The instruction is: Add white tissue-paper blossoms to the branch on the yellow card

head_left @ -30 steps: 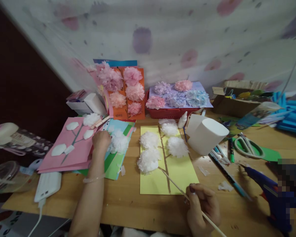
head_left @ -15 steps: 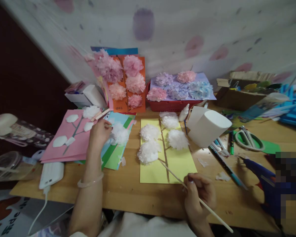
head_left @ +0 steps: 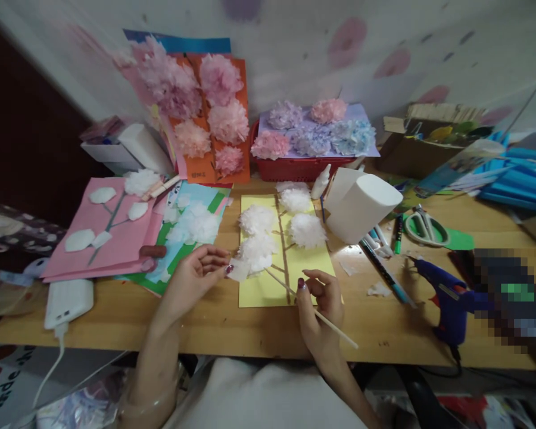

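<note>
As right fingers (head_left: 306,307) pinch a stick (head_left: 281,283), slanting forward-left, left fingers (head_left: 215,276) pinching paper (head_left: 238,271)

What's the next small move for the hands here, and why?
I'd probably bring the white piece right, to the stick's tip: the left hand appears to pinch it beside the lower-left white flower on the yellow sheet, and the right hand holds the stick with its tip by that same flower.

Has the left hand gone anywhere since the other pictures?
Yes. The left hand moved rightward, away from the pink sheet, to the left edge of the yellow sheet.
</note>
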### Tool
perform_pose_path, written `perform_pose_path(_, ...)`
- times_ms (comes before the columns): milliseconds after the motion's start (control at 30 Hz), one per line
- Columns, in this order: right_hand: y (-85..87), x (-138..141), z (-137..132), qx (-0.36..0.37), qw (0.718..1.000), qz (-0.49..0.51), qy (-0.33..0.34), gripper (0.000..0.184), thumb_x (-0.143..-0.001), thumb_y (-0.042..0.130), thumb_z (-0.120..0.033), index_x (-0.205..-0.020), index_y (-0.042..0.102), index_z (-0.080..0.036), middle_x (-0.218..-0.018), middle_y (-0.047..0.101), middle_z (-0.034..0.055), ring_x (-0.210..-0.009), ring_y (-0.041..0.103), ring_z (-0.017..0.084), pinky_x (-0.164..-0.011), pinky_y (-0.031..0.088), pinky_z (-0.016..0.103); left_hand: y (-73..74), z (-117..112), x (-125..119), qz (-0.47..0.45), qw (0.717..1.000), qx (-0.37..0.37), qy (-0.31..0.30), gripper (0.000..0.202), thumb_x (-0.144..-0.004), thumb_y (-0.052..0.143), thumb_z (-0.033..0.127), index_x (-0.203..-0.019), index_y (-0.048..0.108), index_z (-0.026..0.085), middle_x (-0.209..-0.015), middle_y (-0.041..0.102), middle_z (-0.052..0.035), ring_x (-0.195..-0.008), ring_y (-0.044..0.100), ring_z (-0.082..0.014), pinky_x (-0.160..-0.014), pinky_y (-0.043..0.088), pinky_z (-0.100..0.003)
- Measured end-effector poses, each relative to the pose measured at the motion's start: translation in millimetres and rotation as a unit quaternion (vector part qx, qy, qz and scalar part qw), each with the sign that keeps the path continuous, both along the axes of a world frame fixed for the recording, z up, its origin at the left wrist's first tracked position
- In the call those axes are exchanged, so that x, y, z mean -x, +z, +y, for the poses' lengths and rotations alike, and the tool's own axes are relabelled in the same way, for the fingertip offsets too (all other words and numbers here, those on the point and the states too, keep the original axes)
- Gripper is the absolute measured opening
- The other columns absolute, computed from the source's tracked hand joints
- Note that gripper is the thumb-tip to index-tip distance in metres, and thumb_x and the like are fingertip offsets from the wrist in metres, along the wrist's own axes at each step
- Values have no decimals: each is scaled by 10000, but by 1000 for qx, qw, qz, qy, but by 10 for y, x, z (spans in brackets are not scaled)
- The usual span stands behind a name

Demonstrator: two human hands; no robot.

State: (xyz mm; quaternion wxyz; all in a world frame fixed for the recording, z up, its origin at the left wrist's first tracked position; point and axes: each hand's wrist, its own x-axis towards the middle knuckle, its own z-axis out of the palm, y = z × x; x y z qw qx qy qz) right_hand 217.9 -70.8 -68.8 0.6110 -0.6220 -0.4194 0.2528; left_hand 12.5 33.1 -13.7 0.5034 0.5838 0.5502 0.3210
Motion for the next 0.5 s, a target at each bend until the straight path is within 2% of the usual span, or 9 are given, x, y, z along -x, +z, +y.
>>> perform_pose_path(233,-35,-5,9,31,999,15,33,116,-985,515,-273,-1090,517,-223,-586,439,-93,-526,418,113,-523,319,236,-139,-151,47,9,1000,8,-2,262,-665,728,361,-849,625,205,-852,733,-43,-833,709,-197,-813,587,-344)
perform_pose_path(500,20,64,35,12,1000,9,7,103,-988,530,-291,-1071,533,-230,-616,407,-89,-545,427,114,-533,338,235,-250,-219,52,-11,999,19,-39,171,-699,719,319,-822,669,212,-840,740,-28,-808,706,-174,-779,579,-298)
